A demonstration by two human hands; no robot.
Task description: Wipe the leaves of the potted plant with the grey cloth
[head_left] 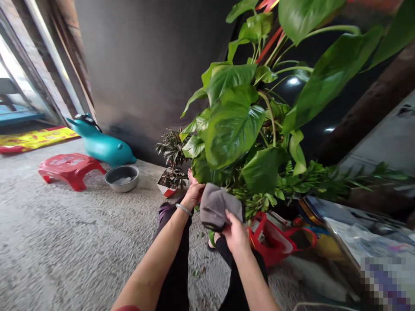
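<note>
In my right hand (235, 231) is a grey-brown cloth (217, 205) with a dark edge, gripped between thumb and fingers and bunched in front of the plant. My left hand (193, 195), with a bangle on its wrist, is just left of the cloth, under the lower leaves. Its fingers are drawn together, but their tips are partly hidden, so what they hold cannot be made out. Large glossy green leaves (234, 129) of a tall potted plant hang right above both hands. The plant's pot does not show.
A small dark-leaved plant in a pot (167, 190) stands to the left. Farther left are a grey metal basin (122, 183), a red plastic stool (69, 166) and a teal animal toy (102, 144). A red basket (274, 242) sits at right, beside stacked items. Leaf bits lie on the concrete floor (97, 242).
</note>
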